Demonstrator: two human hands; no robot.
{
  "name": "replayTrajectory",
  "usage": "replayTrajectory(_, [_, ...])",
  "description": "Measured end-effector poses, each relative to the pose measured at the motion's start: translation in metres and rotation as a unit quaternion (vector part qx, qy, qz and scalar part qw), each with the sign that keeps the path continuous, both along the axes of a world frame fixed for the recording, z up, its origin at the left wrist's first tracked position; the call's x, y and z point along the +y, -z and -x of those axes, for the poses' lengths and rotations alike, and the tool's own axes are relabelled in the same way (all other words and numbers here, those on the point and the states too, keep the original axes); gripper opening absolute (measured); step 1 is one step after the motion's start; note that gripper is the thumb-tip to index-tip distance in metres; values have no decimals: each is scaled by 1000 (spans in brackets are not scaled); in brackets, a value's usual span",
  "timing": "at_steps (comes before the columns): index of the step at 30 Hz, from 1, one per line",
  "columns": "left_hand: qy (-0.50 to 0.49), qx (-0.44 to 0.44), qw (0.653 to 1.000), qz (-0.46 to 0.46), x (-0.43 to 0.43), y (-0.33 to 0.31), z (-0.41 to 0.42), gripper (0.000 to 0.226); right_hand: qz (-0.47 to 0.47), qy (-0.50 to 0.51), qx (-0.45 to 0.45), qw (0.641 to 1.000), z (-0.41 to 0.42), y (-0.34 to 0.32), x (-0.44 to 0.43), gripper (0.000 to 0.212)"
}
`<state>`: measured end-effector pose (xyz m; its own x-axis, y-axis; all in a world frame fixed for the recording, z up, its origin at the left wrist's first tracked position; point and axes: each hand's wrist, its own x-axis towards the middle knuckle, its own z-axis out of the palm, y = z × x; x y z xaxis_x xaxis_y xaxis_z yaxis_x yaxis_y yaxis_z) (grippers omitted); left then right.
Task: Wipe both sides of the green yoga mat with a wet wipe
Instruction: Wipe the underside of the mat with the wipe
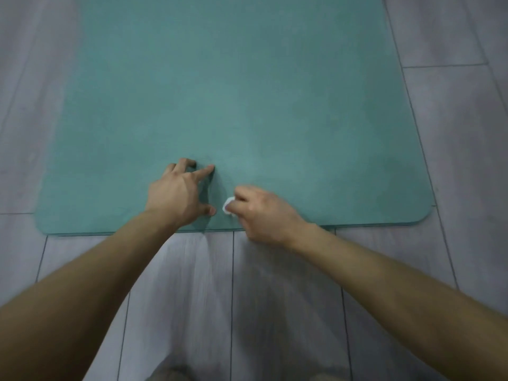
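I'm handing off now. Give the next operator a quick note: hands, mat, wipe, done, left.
Left hand: open, fingers spread on the green yoga mat by its near edge.
Right hand: grips the bunched wet wipe on the mat, beside the left hand.
Mat: flat on the floor.
Done: wiped area cannot be told.
Left: finish this side; the underside may remain.

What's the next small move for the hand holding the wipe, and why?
Likely sweep the right hand and its wet wipe rightward across the yoga mat: the wipe is bunched near the near edge's middle, and the left hand presses the mat beside it.
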<state>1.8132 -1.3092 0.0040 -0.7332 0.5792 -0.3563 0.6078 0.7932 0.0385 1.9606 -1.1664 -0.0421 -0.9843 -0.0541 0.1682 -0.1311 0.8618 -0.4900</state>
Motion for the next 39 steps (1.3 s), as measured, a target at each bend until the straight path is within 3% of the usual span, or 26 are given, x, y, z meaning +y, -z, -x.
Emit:
replayTrajectory(2, [1,5,1000,1,1,-1,1,106,-36,-74,12,997,-2,-7,11,13])
replayTrajectory(3, [1,5,1000,1,1,-2,1,106,-47,-45,22,998,2,-7,34,14])
replayTrajectory(5, [-4,3,1000,-2,0,-4,0,105,-66,111,21,991,14,-6,98,17])
replayTrajectory(7, [-7,3,1000,-3,0,-4,-2,104,-79,307,0,949,24,-5,161,30])
replayTrajectory(9, [-15,-2,1000,-6,3,-6,-4,104,-59,409,-10,910,29,-3,173,35])
replayTrajectory(11, [-31,-9,999,-22,0,-4,-6,103,-39,360,-3,932,29,-3,122,25])
replayTrajectory(14, [-35,-8,998,-49,-10,-2,-5,97,4,92,25,995,12,-1,10,14])
replayTrajectory(16, [-20,-3,998,-57,-18,-1,-6,92,-38,-76,46,995,3,0,-21,10])
replayTrajectory(17, [-10,-9,998,-56,-23,-2,-3,89,-53,-108,61,991,6,0,-10,7])
replayTrajectory(18, [-3,-24,998,-58,-27,-4,0,85,-63,-90,66,992,12,2,11,6])
replayTrajectory(20, [9,-53,996,-67,-38,-8,9,78,-93,50,67,992,27,5,71,15])
replayTrajectory(22, [6,-40,998,-54,-51,-9,17,83,-103,249,47,962,37,4,134,24])
replayTrajectory(24, [-38,-11,999,-28,-59,-7,23,96,-63,383,28,921,43,2,152,31])
replayTrajectory(26, [-80,-13,996,-27,-61,-4,24,105,-53,357,19,933,46,2,109,28])
replayTrajectory(29, [-90,-10,995,-41,-60,-3,24,104,1,94,36,995,32,5,-5,17])
replayTrajectory(31, [-90,-1,995,-44,-60,-3,23,103,-26,-106,46,993,16,0,-51,15])
replayTrajectory(33, [-90,3,995,-42,-61,-2,21,103,-45,-202,45,977,17,-2,-41,18])
replayTrajectory(36, [-90,-4,995,-35,-65,0,18,104,-65,-120,48,990,40,-2,19,13])
replayTrajectory(39, [-93,-7,995,-33,-66,0,16,104,-87,81,31,992,68,-4,98,24])
